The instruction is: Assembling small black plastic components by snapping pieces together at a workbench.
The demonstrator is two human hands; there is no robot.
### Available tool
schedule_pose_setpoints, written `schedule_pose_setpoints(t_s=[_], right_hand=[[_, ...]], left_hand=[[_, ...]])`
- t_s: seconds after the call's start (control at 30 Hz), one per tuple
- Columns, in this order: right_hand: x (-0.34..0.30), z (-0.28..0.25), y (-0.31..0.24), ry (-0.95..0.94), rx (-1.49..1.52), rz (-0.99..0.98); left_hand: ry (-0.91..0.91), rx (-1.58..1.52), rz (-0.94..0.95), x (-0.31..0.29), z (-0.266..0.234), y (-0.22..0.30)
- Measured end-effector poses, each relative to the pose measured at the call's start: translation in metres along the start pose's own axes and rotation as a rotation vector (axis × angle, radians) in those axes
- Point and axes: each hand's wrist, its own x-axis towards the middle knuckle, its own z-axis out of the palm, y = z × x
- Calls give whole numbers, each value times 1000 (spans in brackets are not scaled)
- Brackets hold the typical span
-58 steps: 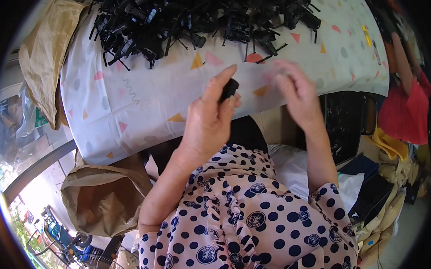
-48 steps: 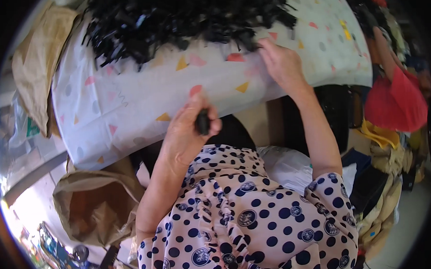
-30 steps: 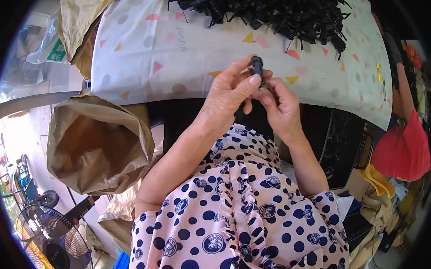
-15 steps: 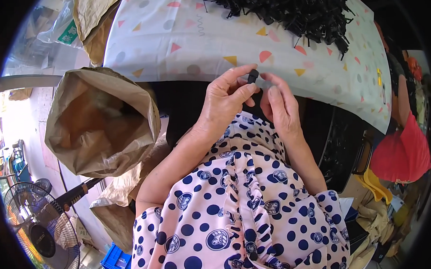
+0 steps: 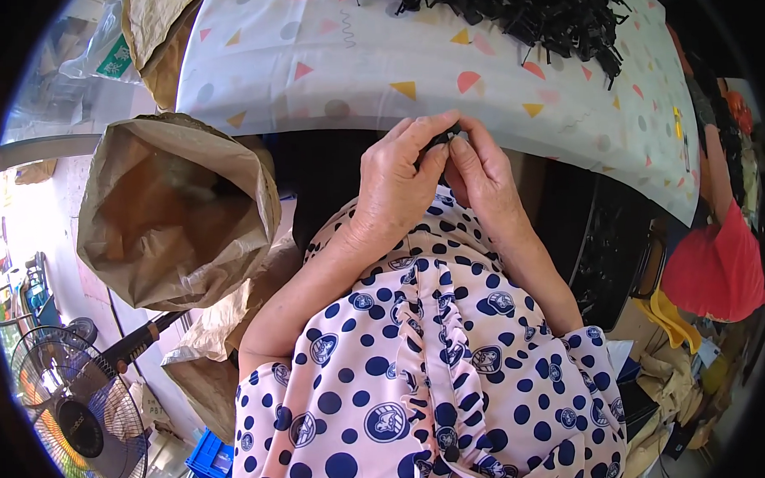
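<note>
My left hand (image 5: 398, 188) and my right hand (image 5: 479, 172) meet fingertip to fingertip at the near edge of the table. Between them they pinch a small black plastic part (image 5: 443, 137), mostly hidden by the fingers. A big heap of similar black plastic parts (image 5: 526, 11) lies at the far side of the table, on a white cloth with coloured triangles (image 5: 326, 64). My spotted sleeves fill the lower middle of the view.
An open brown paper sack (image 5: 175, 212) stands to my left beside the table. A dark crate (image 5: 606, 248) holding black parts sits under the table at right. A person in red (image 5: 716, 261) is at the right. A fan (image 5: 76, 401) stands at lower left.
My right hand reached to the heap and came back. Both hands have drawn together near my chest on the small black part, and the view has swung left toward the sack.
</note>
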Motion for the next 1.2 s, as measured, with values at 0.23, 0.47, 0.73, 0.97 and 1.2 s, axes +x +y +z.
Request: schedule_pose_setpoints(t_s=[0.23,0.47,0.73,0.97,1.2], right_hand=[[6,-5,15,-18,81,82],[11,-26,24,-47,-194,-237],[8,-31,20,-113,208,-126],[18,-35,15,-203,225,29],[14,-16,14,-152,6,-57]], left_hand=[[-21,424,158,2,1,1],[-39,-372,-261,7,-12,6],[-137,-852,-484,3,-17,-5],[-286,-682,-431,-4,-13,-7],[-274,-180,-182,-13,-9,-16]])
